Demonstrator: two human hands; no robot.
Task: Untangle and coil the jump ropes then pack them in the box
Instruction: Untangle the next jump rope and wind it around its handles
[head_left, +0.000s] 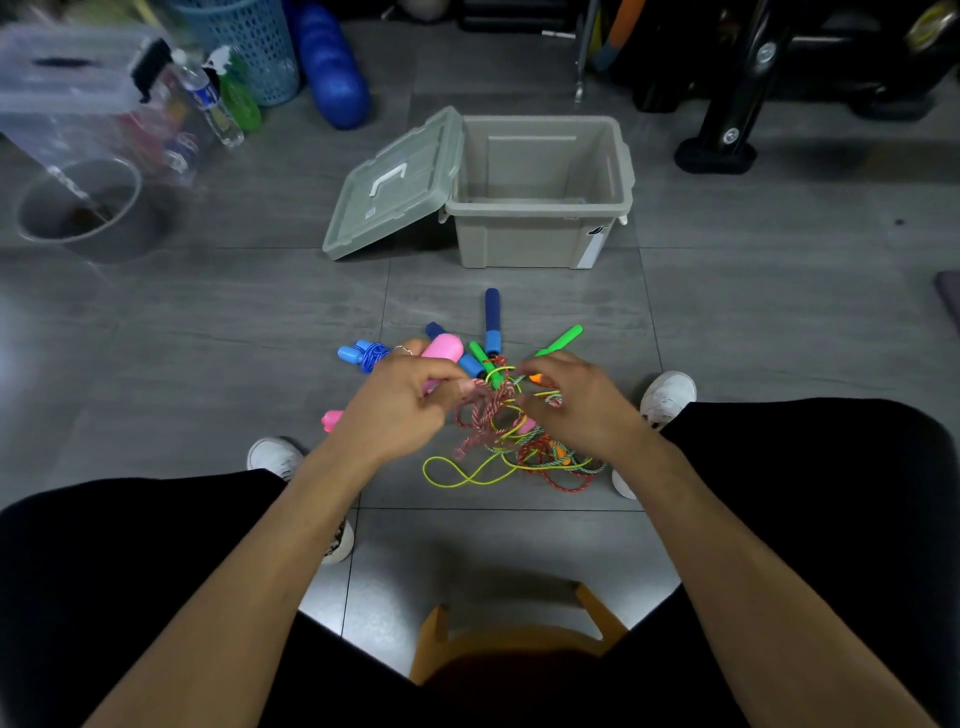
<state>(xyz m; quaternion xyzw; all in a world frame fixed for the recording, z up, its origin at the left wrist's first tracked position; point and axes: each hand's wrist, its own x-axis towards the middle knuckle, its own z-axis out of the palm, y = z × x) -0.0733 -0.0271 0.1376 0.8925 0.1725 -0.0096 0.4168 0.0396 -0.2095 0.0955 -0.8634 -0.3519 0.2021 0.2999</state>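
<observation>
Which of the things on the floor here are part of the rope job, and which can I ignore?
Part of the job:
tangled jump ropes, pinched by left hand and right hand
small coiled blue rope
grey box, open, nothing visible inside
its lid, leaning on the box

Just lying about:
water bottle
green spray bottle
blue basket
metal bowl

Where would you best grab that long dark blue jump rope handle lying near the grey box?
Probably around the middle of the long dark blue jump rope handle, from above. It lies flat on the floor, pointing toward the grey plastic box, its far end free; the near end meets the tangle.
</observation>
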